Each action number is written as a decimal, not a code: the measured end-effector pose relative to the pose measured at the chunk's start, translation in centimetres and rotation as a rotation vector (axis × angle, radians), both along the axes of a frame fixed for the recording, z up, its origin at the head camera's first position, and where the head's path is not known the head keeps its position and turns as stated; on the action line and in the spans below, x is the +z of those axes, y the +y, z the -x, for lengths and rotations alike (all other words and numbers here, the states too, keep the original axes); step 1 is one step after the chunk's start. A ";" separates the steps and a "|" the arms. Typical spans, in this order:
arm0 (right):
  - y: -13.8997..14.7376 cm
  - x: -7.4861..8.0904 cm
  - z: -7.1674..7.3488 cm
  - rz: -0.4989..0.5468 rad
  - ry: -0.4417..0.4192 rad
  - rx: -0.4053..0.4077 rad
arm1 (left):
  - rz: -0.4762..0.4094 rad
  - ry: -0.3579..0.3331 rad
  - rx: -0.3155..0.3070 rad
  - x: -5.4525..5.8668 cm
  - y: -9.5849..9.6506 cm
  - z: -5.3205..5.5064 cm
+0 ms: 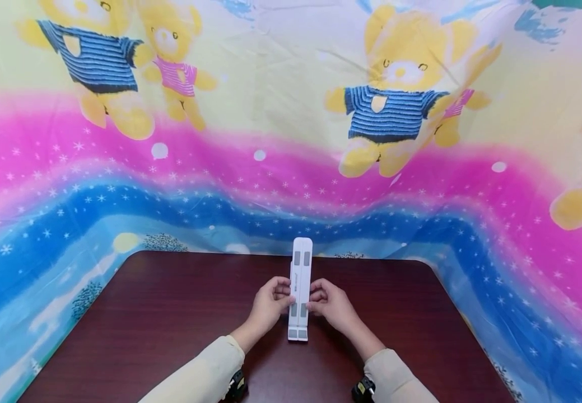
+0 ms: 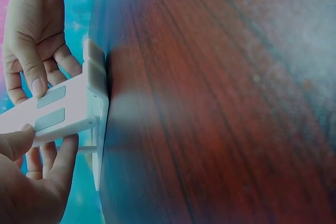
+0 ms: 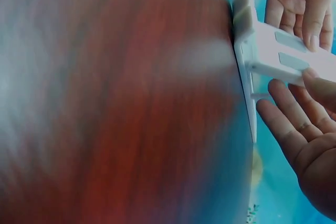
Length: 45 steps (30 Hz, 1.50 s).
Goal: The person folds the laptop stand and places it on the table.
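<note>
A white folding laptop stand with grey rubber pads stands upright near the middle of the table, its two long arms closed together. My left hand holds its left edge, thumb on the front face and fingers at the side. On the opposite edge, my right hand grips in the same way, its thumb beside a lower pad. The left wrist view shows the stand's base against the table, with a flat leg extending from it. In the right wrist view, the right index and middle fingers are spread below the stand.
The dark reddish-brown wooden table has rounded far corners. Behind it and along its sides hangs a cloth printed with teddy bears and snowflakes. Black wrist devices sit at both sleeve cuffs.
</note>
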State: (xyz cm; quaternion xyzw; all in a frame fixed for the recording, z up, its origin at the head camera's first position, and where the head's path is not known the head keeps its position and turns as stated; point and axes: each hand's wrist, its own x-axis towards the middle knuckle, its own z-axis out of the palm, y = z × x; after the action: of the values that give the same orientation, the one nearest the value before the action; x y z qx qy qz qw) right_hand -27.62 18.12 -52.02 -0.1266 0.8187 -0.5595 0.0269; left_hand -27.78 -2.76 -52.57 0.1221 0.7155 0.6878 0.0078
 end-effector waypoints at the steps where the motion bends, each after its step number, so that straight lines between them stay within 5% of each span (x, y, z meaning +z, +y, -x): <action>1: 0.2 0.2 0.1 -0.039 0.017 0.008 | 0.007 0.010 0.000 0.0 0.0 0.0; 7: 1.7 1.9 1.1 -0.203 0.114 0.041 | 0.109 0.042 0.025 0.1 -0.1 -0.3; 15: 3.5 5.4 2.5 -0.216 0.180 0.030 | 0.323 0.089 0.005 0.6 -0.5 -1.9; 23: 4.0 8.5 3.7 -0.238 0.211 0.082 | 0.443 0.073 -0.050 0.7 -0.2 -4.5; 29: 3.7 10.4 4.6 -0.285 0.237 0.108 | 0.519 0.126 -0.047 -0.1 -0.1 -5.0; 37: 3.3 11.1 5.8 -0.352 0.288 0.181 | 0.552 0.180 -0.011 -1.0 0.0 -4.8; 45: 2.8 10.5 6.1 -0.391 0.321 0.106 | 0.571 0.247 -0.026 -0.8 -0.4 -4.6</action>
State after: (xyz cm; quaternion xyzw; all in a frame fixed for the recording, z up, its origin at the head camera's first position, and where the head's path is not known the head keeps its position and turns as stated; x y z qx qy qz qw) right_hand -33.72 20.93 -41.55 -0.2489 0.8973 -0.3610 -0.0503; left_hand -23.18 -3.15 -53.39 0.2065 0.8737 0.4390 -0.0364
